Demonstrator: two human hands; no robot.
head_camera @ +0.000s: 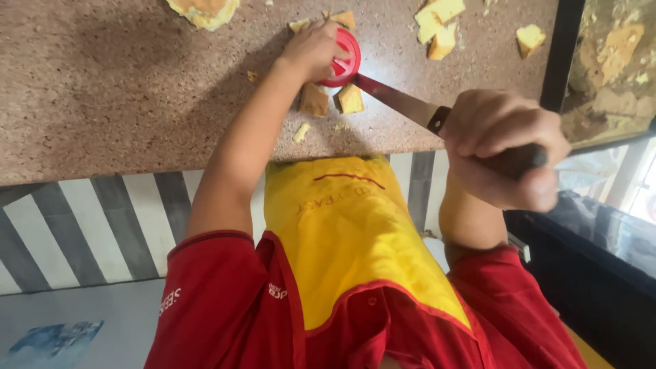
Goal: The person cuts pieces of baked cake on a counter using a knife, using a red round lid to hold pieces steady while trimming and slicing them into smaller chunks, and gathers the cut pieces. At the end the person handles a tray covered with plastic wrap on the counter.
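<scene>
Left hand (311,49) holds red round cutter (344,58) on counter (102,89); right hand (502,147) fist-grips knife (400,101), blade tip beside cutter. Keep fingers clear of blade.

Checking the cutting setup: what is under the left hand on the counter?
The left hand presses a red round cutter; the knife tip reaches it. Whatever lies beneath the cutter is covered. Cake pieces sit beside it.

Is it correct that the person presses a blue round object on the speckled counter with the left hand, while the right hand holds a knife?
Not quite: the round object under the left hand is red, not blue, as the head view shows. It does sit on the speckled counter, and the right hand holds the knife.
</scene>
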